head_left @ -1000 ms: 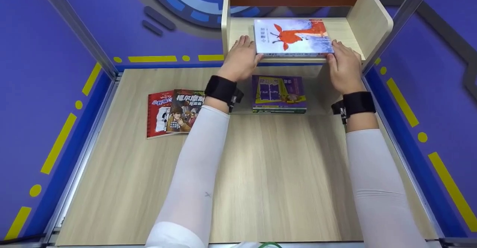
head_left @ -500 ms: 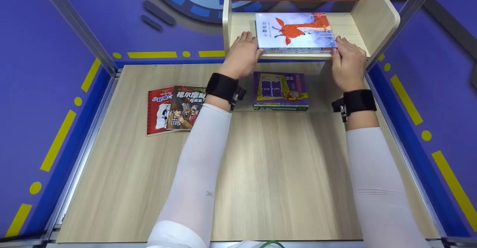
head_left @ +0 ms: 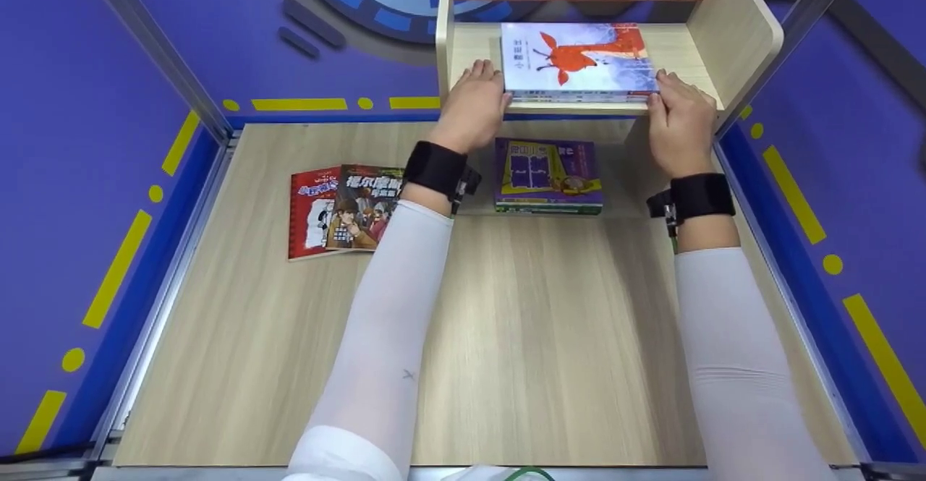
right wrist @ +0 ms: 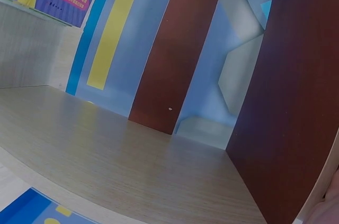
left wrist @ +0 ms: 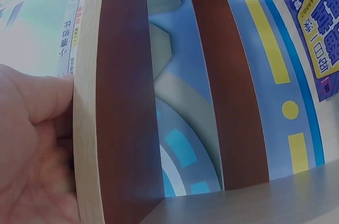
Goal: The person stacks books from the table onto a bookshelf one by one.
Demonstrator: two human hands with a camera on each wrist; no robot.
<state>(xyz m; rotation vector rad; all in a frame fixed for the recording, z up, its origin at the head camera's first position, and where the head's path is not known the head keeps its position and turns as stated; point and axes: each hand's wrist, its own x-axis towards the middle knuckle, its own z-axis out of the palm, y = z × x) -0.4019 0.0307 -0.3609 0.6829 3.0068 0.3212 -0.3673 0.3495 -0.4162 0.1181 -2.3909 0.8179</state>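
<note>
A stack of books lies flat on the raised shelf of a wooden bookcase [head_left: 568,111], topped by a white-and-blue book with an orange deer [head_left: 579,58]. My left hand [head_left: 474,108] touches the stack's left end, its fingers stretched along that side and the thumb near the front corner. At the right end, my right hand [head_left: 680,123] rests against the edge with its thumb at the front. In the left wrist view, the left thumb [left wrist: 47,97] lies by the book spines [left wrist: 74,28]. Only a sliver of the right hand [right wrist: 323,203] enters the right wrist view.
Under the shelf sits a stack of books with a purple cover [head_left: 548,175]. On the table at left lie a red book [head_left: 309,213] and an overlapping comic-style book [head_left: 362,210], partly hidden by my left forearm. The bookcase's right side panel [head_left: 738,40] rises beside my right hand.
The head view has tilted down a little, so the shelf sits higher and more of the stack's spines shows. Both hands keep their places at the stack's ends.
</note>
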